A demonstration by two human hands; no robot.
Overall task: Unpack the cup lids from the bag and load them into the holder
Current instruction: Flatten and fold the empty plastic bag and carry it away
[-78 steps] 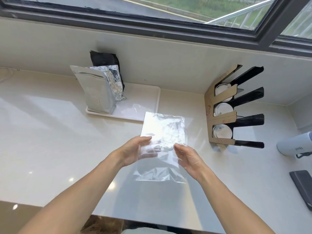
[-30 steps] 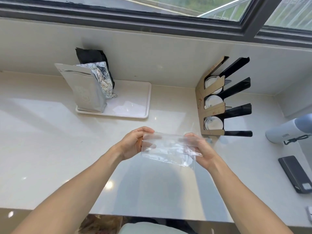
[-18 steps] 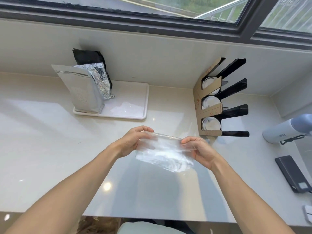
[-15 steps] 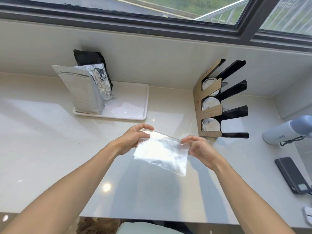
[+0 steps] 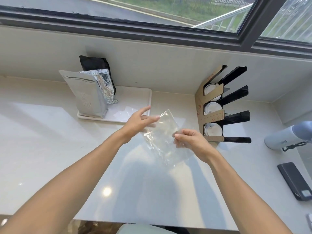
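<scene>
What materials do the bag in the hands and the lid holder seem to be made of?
Bag: thin clear plastic film, glossy; the counter shows through it and it crinkles. Lid holder: apparently brown cardboard front, matte, with glossy black dividers, probably plastic.

One head-worn wide-angle camera looked forward and down from close above the desk [image 5: 42, 149], toward the window [image 5: 168, 12].

Clear, glossy plastic bag [image 5: 164, 141]; crinkled foil pouch [image 5: 105, 86]; brown cardboard-fronted holder [image 5: 209, 105]; polished stone-like counter [image 5: 42, 141].
</scene>
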